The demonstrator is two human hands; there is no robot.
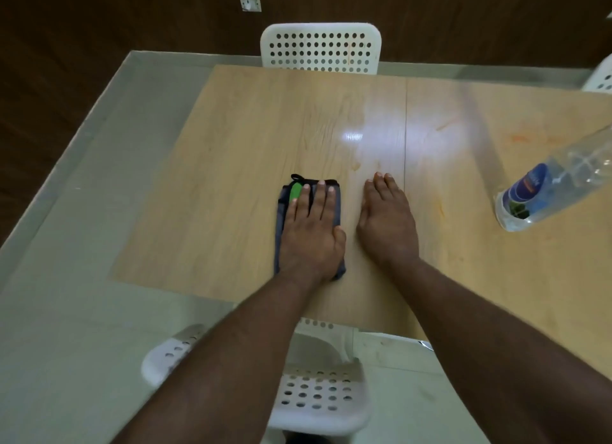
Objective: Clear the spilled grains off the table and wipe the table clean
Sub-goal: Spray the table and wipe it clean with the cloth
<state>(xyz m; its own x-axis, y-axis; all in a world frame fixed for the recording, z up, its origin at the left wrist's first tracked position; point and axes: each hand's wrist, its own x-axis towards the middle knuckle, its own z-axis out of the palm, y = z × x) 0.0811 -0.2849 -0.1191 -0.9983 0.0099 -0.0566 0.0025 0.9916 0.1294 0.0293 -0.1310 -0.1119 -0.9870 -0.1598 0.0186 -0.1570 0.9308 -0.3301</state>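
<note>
Pale wood-grain laminate makes up the rectangular table point(251, 119) in front of you, and both of your hands lie flat on it. Your left hand point(309, 231) presses down on a folded grey cloth with black trim and a green tag point(281, 211), which sits near the middle of the table, a little toward your edge. Its grip is wide: the fingers point(321, 195) are straight and spread across the cloth, and nothing is curled around it. Your right hand point(387, 221) rests palm-down on the bare table just beside the cloth, also with a wide grip and straight fingers, holding nothing.

No spilled grains can be made out on the table. Faint orange smears point(443, 124) mark the surface to the right of the bright glare spot.

A clear plastic bottle with a blue label point(543, 192) stands at the right side of the table, well apart from your hands. A white perforated plastic chair point(321, 47) stands at the far edge of the table, and another white perforated chair point(318, 394) sits below your forearms at the near edge.
</note>
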